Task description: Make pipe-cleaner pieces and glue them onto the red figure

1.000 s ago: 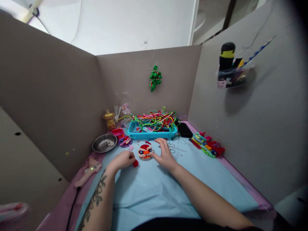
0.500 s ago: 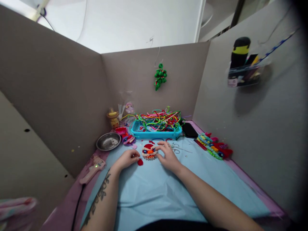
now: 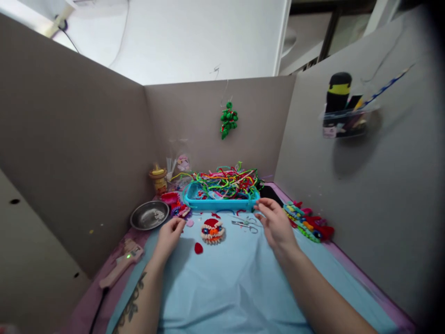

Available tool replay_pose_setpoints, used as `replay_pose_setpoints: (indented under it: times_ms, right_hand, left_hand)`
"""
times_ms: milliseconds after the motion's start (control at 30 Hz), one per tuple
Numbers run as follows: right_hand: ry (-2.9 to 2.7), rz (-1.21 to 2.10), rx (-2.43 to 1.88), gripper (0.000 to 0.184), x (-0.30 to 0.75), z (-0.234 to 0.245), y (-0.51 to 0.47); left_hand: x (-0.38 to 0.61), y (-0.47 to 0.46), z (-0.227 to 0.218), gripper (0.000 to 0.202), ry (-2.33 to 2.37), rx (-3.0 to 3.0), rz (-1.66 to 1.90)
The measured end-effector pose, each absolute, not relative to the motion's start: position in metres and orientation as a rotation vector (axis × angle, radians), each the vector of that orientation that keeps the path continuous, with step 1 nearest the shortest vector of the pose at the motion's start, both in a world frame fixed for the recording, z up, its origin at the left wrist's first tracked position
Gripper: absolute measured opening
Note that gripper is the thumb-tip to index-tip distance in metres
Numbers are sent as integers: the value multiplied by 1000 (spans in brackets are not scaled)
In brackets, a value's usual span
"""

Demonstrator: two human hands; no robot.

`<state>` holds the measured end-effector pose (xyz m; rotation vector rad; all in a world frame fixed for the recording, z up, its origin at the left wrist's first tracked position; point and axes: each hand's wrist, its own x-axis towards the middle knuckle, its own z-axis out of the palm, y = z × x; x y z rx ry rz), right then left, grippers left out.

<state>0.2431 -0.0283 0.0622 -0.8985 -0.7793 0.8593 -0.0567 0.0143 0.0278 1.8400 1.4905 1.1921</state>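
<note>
A round fuzzy face (image 3: 213, 232) in cream, red and orange with blue eyes lies on the blue sheet, between my hands and touched by neither. In front of it rests a small red oval piece (image 3: 198, 248). My left hand (image 3: 169, 239) is raised left of these, thumb and fingers pressed together; anything between them is too small to make out. My right hand (image 3: 277, 225) hovers beyond the scissors (image 3: 245, 226), fingers apart with nothing visible in them. A blue tray (image 3: 222, 204) heaped with coloured pipe cleaners (image 3: 229, 181) stands just behind.
On the left are a metal bowl (image 3: 149, 216) holding small pale bits and a pink glue gun (image 3: 121, 266) with a green light. Colourful fuzzy pieces (image 3: 308, 222) lie at right by a black phone-like slab (image 3: 271, 194). Grey panels (image 3: 194, 111) enclose the table.
Both hands have left the fuzzy face and moved apart, the left one leftward, the right one rightward past the scissors. The view has tilted slightly up.
</note>
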Motion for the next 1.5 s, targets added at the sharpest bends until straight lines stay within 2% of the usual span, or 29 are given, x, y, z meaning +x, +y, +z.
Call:
replay_pose_setpoints:
  times_ms: [100,200,400,533,800,900,1100,1367,1500]
  right_hand:
    - [-593,1042,-850,26,264,72,-19]
    - [-498,1066,-933,25,281,70,6]
    - [-704,788,-1100,21,293,73,77]
    - [-1106,585,-1134,18,283,86,124]
    - [-1690,221,-1596,18,256,102,215]
    - [-1686,267,-1685,5,246,98,240]
    - [-1571,455,-1743,24,233,95,264]
    - [-1287,717,-1390,22,272,173,267]
    - [-1185,838,-1202,19,288,189,252]
  left_hand:
    - [-56,15,29,31,1481,1881,1277]
    - [-53,16,29,38,1431,1996,1205]
    - [-51,16,19,21,1448,2031,1179]
    - [-52,17,17,31,1508,2070,1082]
    - [-53,19,15,27,1529,2097,1009]
    - [-52,19,14,28,1527,2105,960]
    - [-54,18,9,27,1544,2073,946]
    - [-51,16,19,30,1537,2022,1063]
    - [-48,13,27,30,1525,1970,1135]
